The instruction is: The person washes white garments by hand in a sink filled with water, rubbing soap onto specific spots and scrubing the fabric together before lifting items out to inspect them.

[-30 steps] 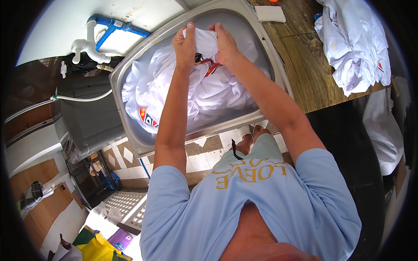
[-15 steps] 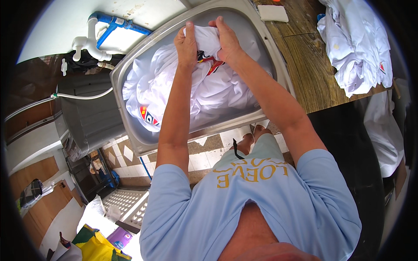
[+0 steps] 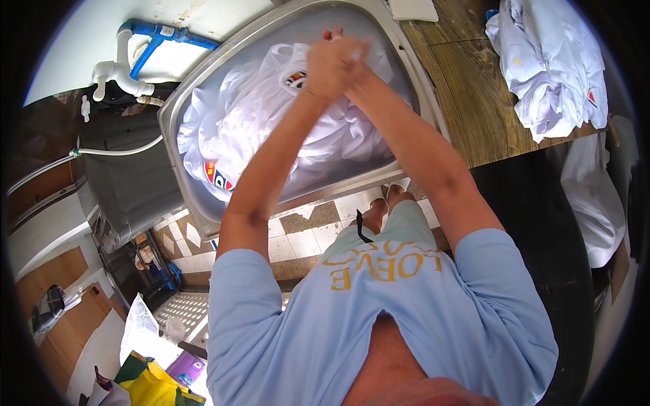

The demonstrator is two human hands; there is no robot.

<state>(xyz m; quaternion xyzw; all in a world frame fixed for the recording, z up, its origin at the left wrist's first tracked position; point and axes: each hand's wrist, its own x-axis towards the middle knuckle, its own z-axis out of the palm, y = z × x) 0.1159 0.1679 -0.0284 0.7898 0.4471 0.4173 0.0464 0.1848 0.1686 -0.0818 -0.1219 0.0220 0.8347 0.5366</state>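
My left hand (image 3: 330, 66) and my right hand (image 3: 357, 57) are pressed together over the upper part of a sink basin (image 3: 195, 215), blurred by motion. Both are closed on a white garment (image 3: 264, 135), whose gathered cloth is mostly hidden between the palms. Beneath them, the wet white fabric lies heaped in the basin in loose folds. One black, red and yellow printed patch shows beside my left wrist, and another colourful print lies at the heap's lower left.
Right of the basin, a wooden counter (image 3: 467, 101) carries a pile of white garments (image 3: 552, 64) and a pale folded cloth (image 3: 414, 9). A white tap (image 3: 122, 76) on blue pipe (image 3: 152, 44) is at upper left, with a white hose (image 3: 122, 150) below. Tiled floor (image 3: 325, 237) shows underneath.
My hands were apart, stretching white cloth between them; now they have come together, one against the other. The whole view has shifted slightly, with the basin appearing a little further left.
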